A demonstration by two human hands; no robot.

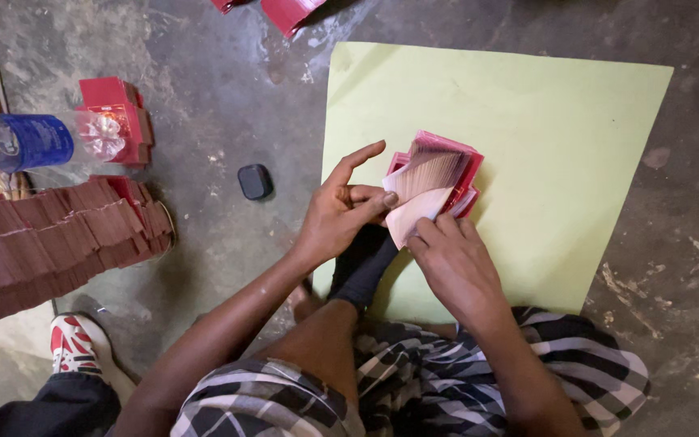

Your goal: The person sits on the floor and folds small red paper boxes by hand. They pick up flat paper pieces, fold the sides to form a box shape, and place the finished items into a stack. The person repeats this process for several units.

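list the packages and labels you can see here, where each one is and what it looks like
Fanned stack of flat red carton blanks: held by both hands over the pale green sheet, pale insides showing.
Long row of flat dark red blanks: on the floor, left.
Folded red box: upper left, blocky.
Clear plastic bottle: lying by that box, blue label band.
Red cartons: top edge, cut off.

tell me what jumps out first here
Both hands, left hand and right hand, hold a fanned stack of red cards at centre, over a pale green sheet on the concrete floor. A long row of dark red cards lies at left, below a plastic bottle.
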